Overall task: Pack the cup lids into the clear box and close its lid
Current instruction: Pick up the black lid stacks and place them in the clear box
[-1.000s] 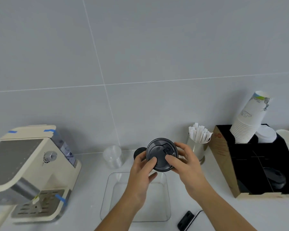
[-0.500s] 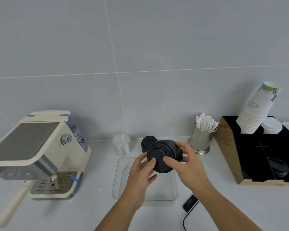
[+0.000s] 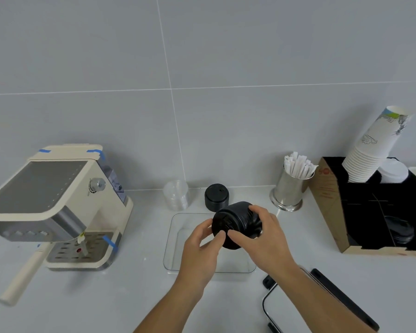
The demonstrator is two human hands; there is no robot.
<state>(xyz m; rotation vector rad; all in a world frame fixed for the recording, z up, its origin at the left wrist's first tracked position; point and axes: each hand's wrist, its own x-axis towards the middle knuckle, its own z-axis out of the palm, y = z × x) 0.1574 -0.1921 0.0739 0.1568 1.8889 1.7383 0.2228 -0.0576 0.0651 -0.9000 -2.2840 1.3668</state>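
- Black plastic cup lids, nested in a ribbed stack (image 3: 238, 224), lie on their side in the centre of the frame, held in the air over the clear rectangular plastic box (image 3: 175, 239)
- Left hand (image 3: 199, 251): its grip is pinched on the stack's near face, thumb and fingers on the rim
- Right hand (image 3: 267, 239): its grip is curled over the stack's ribbed side, clamped on it
- Clear box sits open on the pale grey table (image 3: 106, 304), below centre
- Second, shorter stack of black lids (image 3: 216, 195) stands just behind the box
- Clear plastic cups (image 3: 177, 198) stand left of that stack
- Cream espresso machine (image 3: 55, 203) fills the left of the frame
- Steel cup of wrapped white straws (image 3: 293, 186) and a black cardboard organiser (image 3: 375, 212) with paper cups (image 3: 375, 150) sit at the right
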